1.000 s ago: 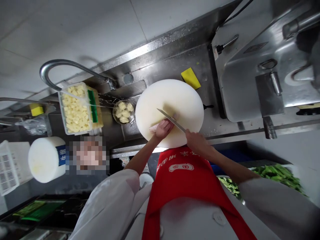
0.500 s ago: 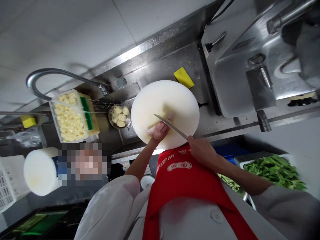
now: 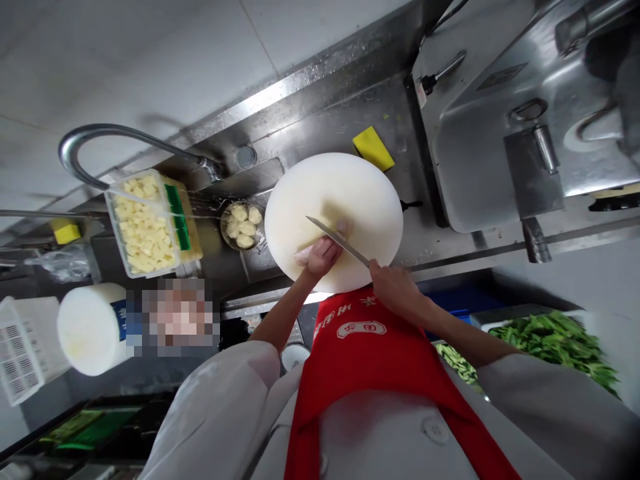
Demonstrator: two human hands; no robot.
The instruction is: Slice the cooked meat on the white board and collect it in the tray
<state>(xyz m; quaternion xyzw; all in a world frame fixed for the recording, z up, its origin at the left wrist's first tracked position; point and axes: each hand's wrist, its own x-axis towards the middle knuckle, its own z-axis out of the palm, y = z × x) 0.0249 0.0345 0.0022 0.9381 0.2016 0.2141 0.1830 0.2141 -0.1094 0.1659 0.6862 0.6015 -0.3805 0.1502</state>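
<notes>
A round white cutting board (image 3: 295, 193) lies on the metal counter in front of me. On it is a long, pale pinkish piece of food (image 3: 302, 257), whose exact kind I cannot make out. My left hand (image 3: 323, 255) presses down on its middle with curled fingers, leaving an end showing on either side. My right hand (image 3: 395, 287) grips the handle of a knife (image 3: 334, 237). Its long thin blade slants across the board, tip toward the upper left, just beside my left fingers. Whether the edge touches the food is unclear.
Left of the board stand a bowl of peeled potatoes (image 3: 244, 227) and a clear tub of pale cubes (image 3: 149, 230), under a curved faucet (image 3: 135, 135). A yellow sponge (image 3: 374, 148) lies behind the board. Leafy greens (image 3: 560, 347) are at lower right. A blurred person is at left.
The whole view has shifted slightly as my head moved. Both hands, the knife and the food keep nearly the same places on the board.
</notes>
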